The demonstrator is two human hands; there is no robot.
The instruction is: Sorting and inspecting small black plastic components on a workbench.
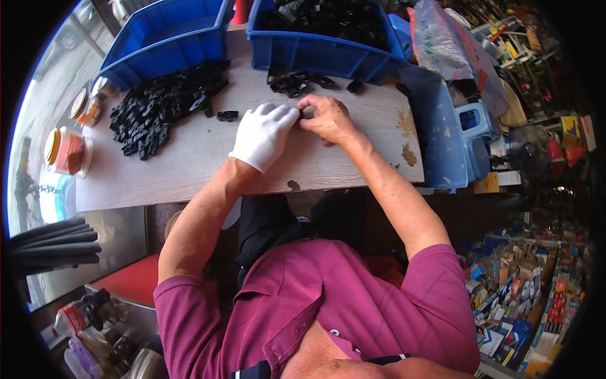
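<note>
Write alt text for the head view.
A gloved left hand and bare right hand meet over a small black part on a wooden table. A pile of black parts lies to the left, with two blue bins behind.

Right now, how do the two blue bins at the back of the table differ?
The left blue bin shows bare blue inside as far as can be seen; the right blue bin is heaped with black plastic parts. The left bin sits skewed to the table's edge; the right bin sits squarer. Both are blue plastic with loose black parts lying in front.
</note>
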